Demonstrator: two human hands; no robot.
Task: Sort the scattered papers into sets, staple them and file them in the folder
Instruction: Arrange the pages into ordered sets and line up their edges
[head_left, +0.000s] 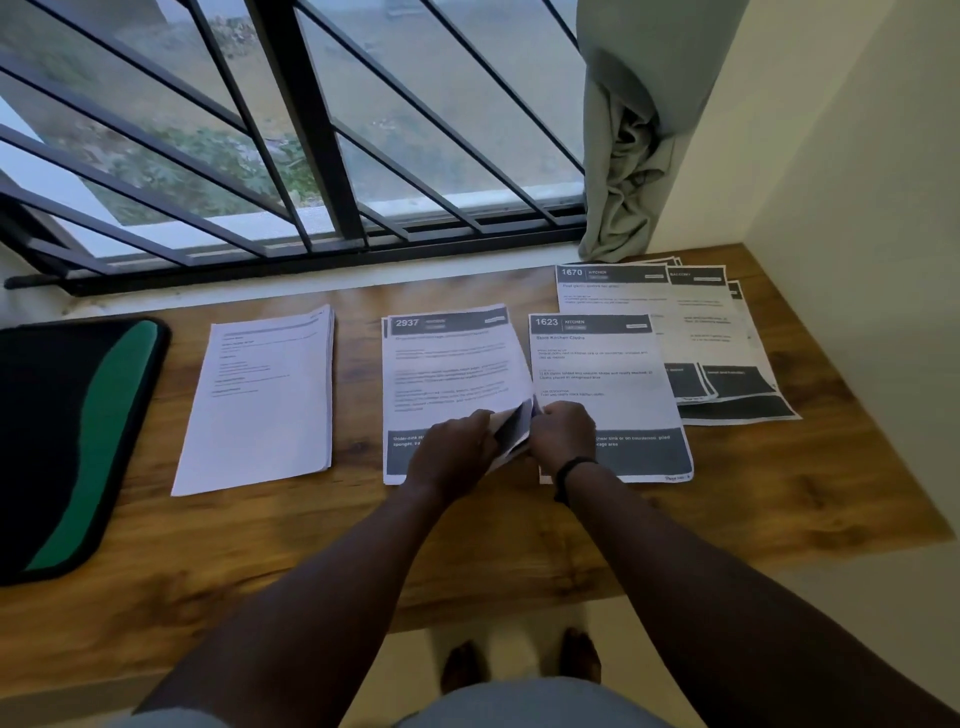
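both hands work the 2937 sheet (452, 364): left hand (452, 449) and right hand (563, 434) pinch its lifted corner, peeling it apart, just beside the 1623 sheet (608, 374).

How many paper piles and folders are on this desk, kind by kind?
Paper piles: 4: plain pile, 2937 pile, 1623 pile, fanned 1670 pile
Folders: 1: black-and-green folder
Total: 5

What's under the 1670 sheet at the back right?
The 1670 sheet tops a fanned spread of more printed sheets, whose edges and dark footers stick out to its right and below. How many there are, and their numbers, cannot be told. The 1623 sheet overlaps its lower part.
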